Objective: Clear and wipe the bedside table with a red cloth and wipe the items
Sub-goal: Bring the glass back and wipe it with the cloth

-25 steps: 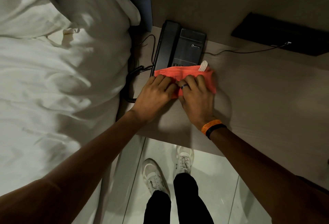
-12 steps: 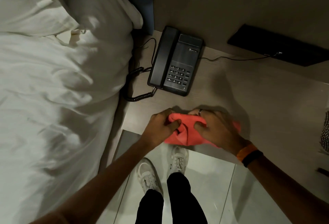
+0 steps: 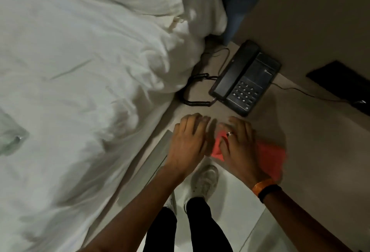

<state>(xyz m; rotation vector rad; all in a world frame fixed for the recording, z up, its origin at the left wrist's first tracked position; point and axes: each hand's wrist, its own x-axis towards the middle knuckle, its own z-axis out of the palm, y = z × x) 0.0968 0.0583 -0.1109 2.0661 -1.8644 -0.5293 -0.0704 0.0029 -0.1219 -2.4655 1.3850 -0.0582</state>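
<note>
The red cloth (image 3: 270, 157) lies on the bedside table (image 3: 304, 131) near its front edge. My right hand (image 3: 238, 143), with a ring and two wristbands, presses flat on the cloth and covers its middle. To the left of the cloth, my left hand (image 3: 188, 141) rests flat on the table with its fingers apart and nothing in it. A black telephone (image 3: 248, 77) with a coiled cord sits just behind both hands, not touched.
The white bed (image 3: 80, 71) runs along the table's left side. A black panel (image 3: 340, 81) with a thin cable lies at the table's back right. A clear glass-like object (image 3: 10, 137) rests on the bedding, far left. My shoes (image 3: 204, 183) stand on pale tiles.
The cloth came off the telephone's keypad and back to the table's front edge. My left hand let go of it and spread flat. The view swung left toward the bed.
</note>
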